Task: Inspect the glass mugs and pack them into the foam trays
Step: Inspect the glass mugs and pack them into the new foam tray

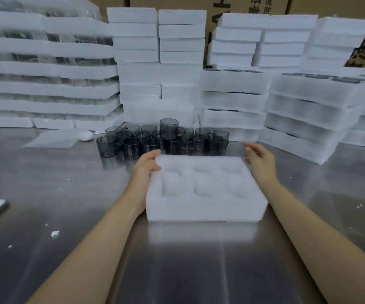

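Observation:
A white foam tray [205, 212] with empty round pockets lies on the steel table in front of me. My left hand [147, 164] grips its far left corner, thumb on the top edge. My right hand [257, 157] hovers just beyond the tray's far right corner, fingers relaxed and apart from the foam. Behind the tray stands a cluster of several smoky grey glass mugs [164, 139], one stacked on top of the others.
Tall stacks of white foam trays [137, 62] line the back and right [308, 119]; the left stacks [45, 69] hold clear glassware. A loose foam sheet [52, 139] lies at left, cardboard boxes [254, 5] behind. Foam crumbs dot the steel table [45, 194].

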The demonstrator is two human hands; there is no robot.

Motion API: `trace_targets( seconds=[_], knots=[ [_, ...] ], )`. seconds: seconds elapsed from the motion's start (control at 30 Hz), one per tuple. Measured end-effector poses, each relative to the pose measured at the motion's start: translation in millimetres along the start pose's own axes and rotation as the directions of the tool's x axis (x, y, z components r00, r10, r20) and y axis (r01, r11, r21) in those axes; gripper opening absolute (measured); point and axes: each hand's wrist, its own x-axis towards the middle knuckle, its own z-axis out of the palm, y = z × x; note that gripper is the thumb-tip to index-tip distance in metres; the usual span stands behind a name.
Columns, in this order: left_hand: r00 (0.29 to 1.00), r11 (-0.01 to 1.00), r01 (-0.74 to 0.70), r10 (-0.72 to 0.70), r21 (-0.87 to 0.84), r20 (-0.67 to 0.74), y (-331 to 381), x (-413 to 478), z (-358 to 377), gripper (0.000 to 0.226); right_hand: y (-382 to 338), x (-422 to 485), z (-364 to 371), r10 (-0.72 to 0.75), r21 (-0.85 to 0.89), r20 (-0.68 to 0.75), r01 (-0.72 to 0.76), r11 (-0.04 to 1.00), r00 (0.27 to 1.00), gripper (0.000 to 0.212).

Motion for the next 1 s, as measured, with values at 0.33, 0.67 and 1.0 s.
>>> trace_targets(
  seconds=[0.33,0.67,1.0],
  knots=[
    [0.993,1.000,-0.001,0.003,-0.022,0.122,-3.4,15.2,1.4,0.054,22.9,58.2,40.7,-0.283,-0.348,0.457,0.463,0.815,0.843,0.050],
    [0.994,0.998,-0.024,0.019,0.051,0.109,-1.5,9.1,4.9,0.052,16.8,43.9,19.6,-0.113,-0.016,0.073,0.114,0.993,0.991,0.016],
    [0.993,0.969,-0.104,0.113,0.223,-0.031,-6.3,-25.7,29.4,0.030,-26.2,-19.5,-44.4,0.078,0.349,-0.056,-0.054,0.935,0.995,0.005]
  ],
)
